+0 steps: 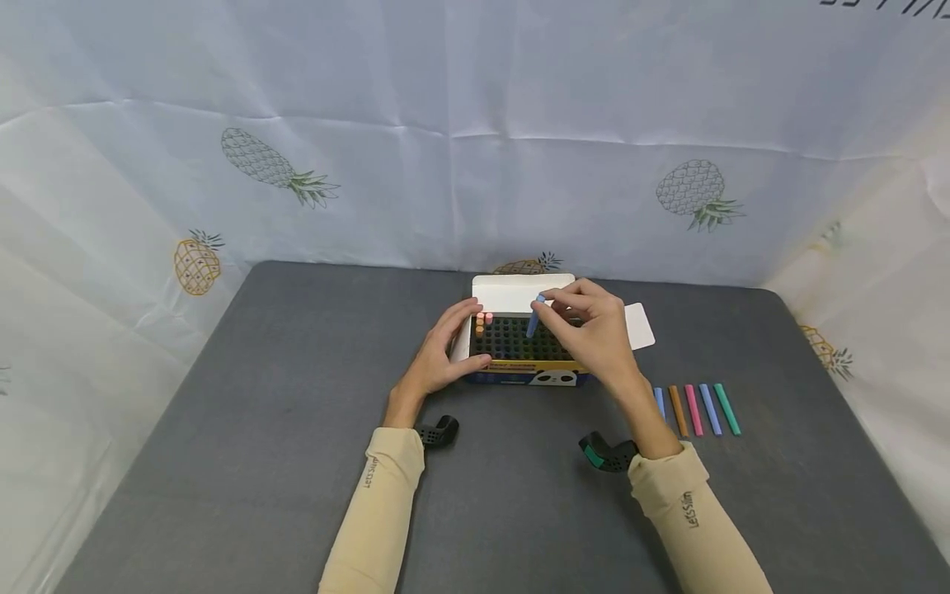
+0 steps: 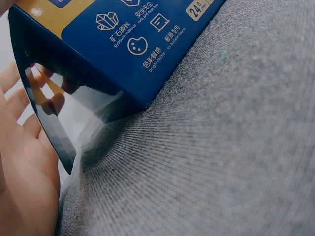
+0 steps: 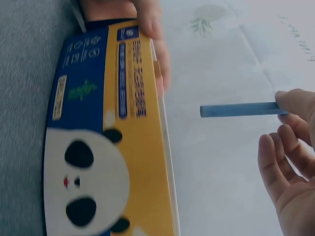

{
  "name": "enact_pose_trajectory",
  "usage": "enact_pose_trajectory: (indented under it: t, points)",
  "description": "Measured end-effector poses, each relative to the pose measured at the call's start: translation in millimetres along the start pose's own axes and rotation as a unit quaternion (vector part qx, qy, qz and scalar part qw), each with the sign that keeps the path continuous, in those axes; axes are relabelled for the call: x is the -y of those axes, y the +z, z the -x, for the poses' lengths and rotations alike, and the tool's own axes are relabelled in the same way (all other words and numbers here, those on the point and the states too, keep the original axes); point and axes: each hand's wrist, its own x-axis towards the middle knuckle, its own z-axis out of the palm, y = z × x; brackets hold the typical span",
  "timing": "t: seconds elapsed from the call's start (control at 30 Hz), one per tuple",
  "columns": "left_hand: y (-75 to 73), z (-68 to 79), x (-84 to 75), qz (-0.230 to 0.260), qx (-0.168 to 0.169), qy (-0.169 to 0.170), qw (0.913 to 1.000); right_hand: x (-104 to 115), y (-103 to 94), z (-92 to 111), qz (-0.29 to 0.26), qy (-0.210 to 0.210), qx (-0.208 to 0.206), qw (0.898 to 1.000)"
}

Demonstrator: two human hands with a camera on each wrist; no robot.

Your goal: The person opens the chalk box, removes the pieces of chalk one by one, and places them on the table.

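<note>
Pinching the blue chalk (image 1: 533,323) near its upper end between thumb and fingers, the right hand (image 1: 597,326) holds it over the open box (image 1: 512,373). The chalk hangs down from the fingertips on the hand's left side, nearly upright with a slight lean; in the right wrist view its lower end is apart from the box's rim. The left hand (image 1: 441,355) is at the box's left end, thumb spread away from the fingers, thumb at the near corner and fingertips by the far one. Pink and orange chalks (image 1: 480,323) stand in the box's far left corner. On the table (image 1: 260,462), near the right forearm, five chalks (image 1: 693,410) lie in a row: blue, brown, pink, blue, green.
</note>
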Motion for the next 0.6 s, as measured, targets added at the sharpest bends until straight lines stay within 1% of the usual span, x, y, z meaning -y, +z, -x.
enact_pose_trajectory:
  t: [0.2,0.3,0.43,0.6]
  points:
    - [-1.9,1.5,2.7,-0.001,-0.001,0.003,1.0000,-4,-18.4,10,0.002,-0.004,-0.009,1.000]
    - [-1.5,1.6,3.3,0.001,-0.003,0.007,1.0000,-7,-26.9,14,0.014,-0.011,-0.018,1.000]
    - [-0.7,1.3,3.9,-0.008,-0.007,0.010,0.9999,-11,-37.7,20,0.029,-0.008,-0.029,0.999]
    - [-0.3,2.0,3.0,-0.009,-0.002,0.000,1.0000,-17,-52.8,30,0.047,0.001,-0.044,0.998]
